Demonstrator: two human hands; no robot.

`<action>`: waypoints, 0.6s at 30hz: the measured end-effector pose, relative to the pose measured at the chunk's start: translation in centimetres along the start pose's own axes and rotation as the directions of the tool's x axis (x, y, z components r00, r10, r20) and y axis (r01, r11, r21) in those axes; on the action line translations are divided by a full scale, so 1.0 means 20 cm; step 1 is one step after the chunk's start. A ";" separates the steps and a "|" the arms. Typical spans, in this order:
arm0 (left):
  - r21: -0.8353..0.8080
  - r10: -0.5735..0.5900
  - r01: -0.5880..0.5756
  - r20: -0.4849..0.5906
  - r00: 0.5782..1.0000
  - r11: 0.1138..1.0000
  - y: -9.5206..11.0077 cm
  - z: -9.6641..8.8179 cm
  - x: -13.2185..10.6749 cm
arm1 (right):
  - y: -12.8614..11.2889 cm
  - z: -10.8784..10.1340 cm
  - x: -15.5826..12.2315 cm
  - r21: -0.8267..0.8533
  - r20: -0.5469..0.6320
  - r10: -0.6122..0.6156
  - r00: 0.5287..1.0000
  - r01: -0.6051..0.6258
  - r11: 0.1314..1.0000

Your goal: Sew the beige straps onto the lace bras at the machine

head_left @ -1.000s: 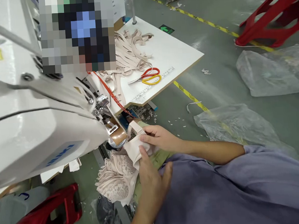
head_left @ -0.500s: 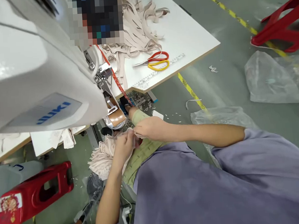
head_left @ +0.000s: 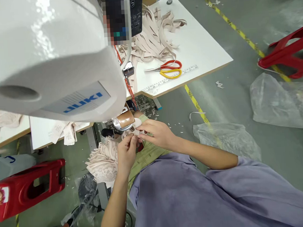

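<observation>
Just in front of the sewing machine's narrow cylinder end [head_left: 125, 119], my two hands meet over a small pale fabric piece [head_left: 137, 122]. My left hand [head_left: 127, 152] pinches its near edge between thumb and fingers. From the other side, my right hand [head_left: 159, 133] grips it with thumb and index finger, the fingers pointing left. Part of the piece is covered by my fingertips. A thick bundle of beige lace fabric pieces [head_left: 103, 161] hangs beside my left hand. Above and to the left looms the white sewing machine head [head_left: 82, 69].
Scissors with red and yellow handles [head_left: 170, 70] lie on the white table [head_left: 206, 52], near a printed ruler [head_left: 185, 73] and a heap of beige strips [head_left: 157, 37]. Red stools [head_left: 27, 188] and clear plastic bags [head_left: 227, 139] are on the floor.
The view has shifted, so the machine head appears farther right. Between my hands, more of the pale piece shows near the cylinder end. My right hand's fingers are more extended than before.
</observation>
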State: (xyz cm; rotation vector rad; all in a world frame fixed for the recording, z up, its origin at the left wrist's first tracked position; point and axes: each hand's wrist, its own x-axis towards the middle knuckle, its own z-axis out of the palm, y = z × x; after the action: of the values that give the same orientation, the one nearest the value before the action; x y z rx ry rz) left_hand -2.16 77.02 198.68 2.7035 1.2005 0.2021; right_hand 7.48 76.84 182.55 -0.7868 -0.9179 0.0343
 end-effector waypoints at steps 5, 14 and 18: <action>-0.005 -0.011 0.011 -0.049 0.999 1.000 -0.01 0.02 0.01 | 0.00 0.06 -0.01 -0.081 -0.173 -0.157 0.972 0.145 0.986; -0.154 -0.163 0.159 -0.013 0.987 0.975 -0.13 -0.01 0.15 | 0.37 -0.16 0.14 -0.214 0.020 0.032 0.999 -0.027 0.976; -0.143 -0.159 0.158 -0.002 0.987 0.977 -0.16 -0.03 0.14 | 0.73 -0.59 0.44 -0.511 -0.066 0.351 0.934 -0.334 0.792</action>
State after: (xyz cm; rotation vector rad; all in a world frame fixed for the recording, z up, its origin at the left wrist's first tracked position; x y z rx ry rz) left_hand -2.73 81.22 198.81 2.4752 1.3438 0.2738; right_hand 25.73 83.56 175.39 -1.4590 -0.8093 0.1235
